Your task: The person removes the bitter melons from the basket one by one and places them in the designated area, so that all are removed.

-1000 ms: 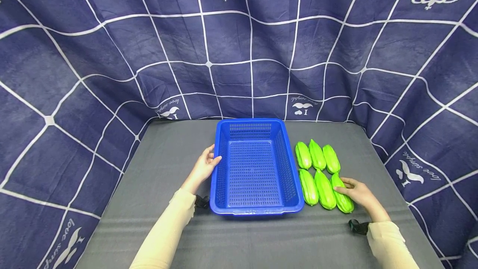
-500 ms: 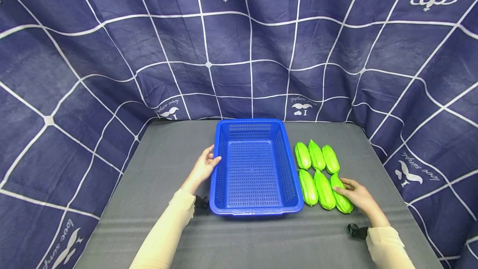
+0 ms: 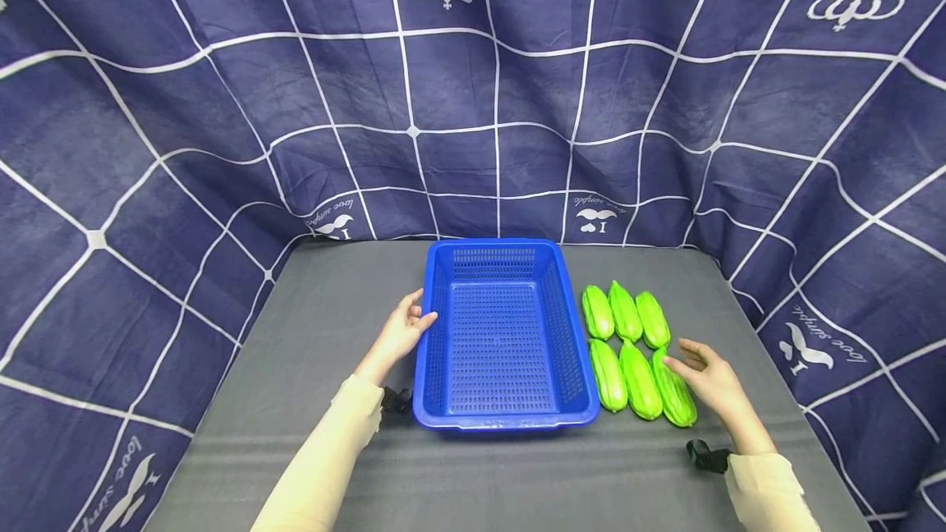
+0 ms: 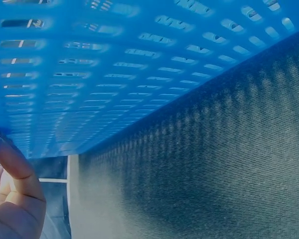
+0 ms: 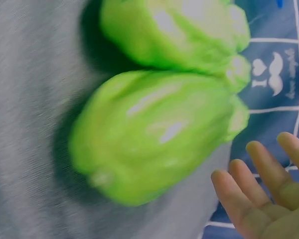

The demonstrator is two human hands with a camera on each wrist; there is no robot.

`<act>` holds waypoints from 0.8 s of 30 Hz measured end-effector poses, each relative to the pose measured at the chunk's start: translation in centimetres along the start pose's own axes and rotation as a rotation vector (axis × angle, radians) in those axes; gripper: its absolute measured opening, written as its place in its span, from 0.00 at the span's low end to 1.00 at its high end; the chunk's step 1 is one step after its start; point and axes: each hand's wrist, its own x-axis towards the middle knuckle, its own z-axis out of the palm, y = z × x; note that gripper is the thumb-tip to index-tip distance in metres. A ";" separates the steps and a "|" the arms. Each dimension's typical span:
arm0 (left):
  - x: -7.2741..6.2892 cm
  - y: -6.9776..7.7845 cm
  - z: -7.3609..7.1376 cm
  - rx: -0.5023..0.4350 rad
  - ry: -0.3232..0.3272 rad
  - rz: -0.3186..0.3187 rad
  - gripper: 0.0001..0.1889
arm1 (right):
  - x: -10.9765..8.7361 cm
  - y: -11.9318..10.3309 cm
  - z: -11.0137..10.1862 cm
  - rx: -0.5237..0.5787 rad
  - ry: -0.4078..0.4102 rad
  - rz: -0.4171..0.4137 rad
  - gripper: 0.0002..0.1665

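My left hand (image 3: 400, 330) holds the left rim of a blue plastic basket (image 3: 510, 420), its thumb at the rim and its fingers on the outer side. In the left wrist view the curled fingers (image 4: 21, 172) meet the slotted basket wall (image 4: 109, 64). Over at the right, my right hand (image 3: 708, 378) hovers with spread fingers beside the nearest right green gourd-like vegetable (image 3: 677, 401), holding nothing. The right wrist view shows this ridged, glossy vegetable (image 5: 154, 134) lying on the cloth, away from the fingertips (image 5: 220, 175).
Several similar green vegetables (image 3: 640, 384) lie in two short rows right of the basket, among them a back one (image 3: 597, 314). Grey cloth (image 3: 340, 294) covers the table. A navy curtain with white lines (image 3: 458, 89) hangs behind and along both sides.
My right hand has let go of the nearest right green vegetable and lifted slightly off it, its fingers opening. The left hand stays at the basket rim.
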 end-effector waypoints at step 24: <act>0.1 0.9 -0.9 0.063 -0.048 -0.097 0.30 | 3.4 -10.3 2.5 0.226 0.059 -0.254 0.33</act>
